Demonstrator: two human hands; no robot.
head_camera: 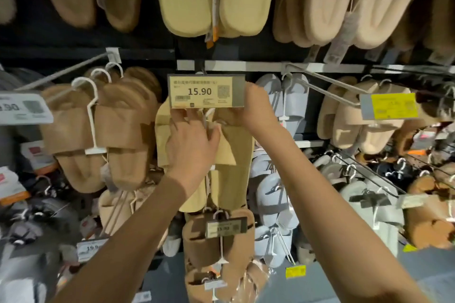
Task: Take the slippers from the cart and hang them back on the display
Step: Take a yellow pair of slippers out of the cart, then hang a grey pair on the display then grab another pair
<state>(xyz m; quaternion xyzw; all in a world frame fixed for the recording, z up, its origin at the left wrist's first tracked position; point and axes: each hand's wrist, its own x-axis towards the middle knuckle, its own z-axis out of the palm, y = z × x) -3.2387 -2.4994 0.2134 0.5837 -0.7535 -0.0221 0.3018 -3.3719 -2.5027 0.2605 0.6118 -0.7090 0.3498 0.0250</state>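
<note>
A pair of pale yellow slippers [236, 170] hangs on the display, right under the price tag reading 15.90 [205, 92]. My left hand [193, 139] lies over the upper part of the pair, fingers spread up toward the tag and thumb against the strap. My right hand [256, 108] holds the right end of the price tag, fingers curled behind it. The pair's white hanger [206, 115] shows between my hands; its hook is hidden behind the tag. No cart is in view.
Tan slippers on white hangers [98, 130] hang to the left. Light blue slippers [288, 98] and beige fluffy ones [357, 118] hang to the right. A metal peg with a yellow tag [391, 106] juts out at right. Brown slippers [219, 236] hang below.
</note>
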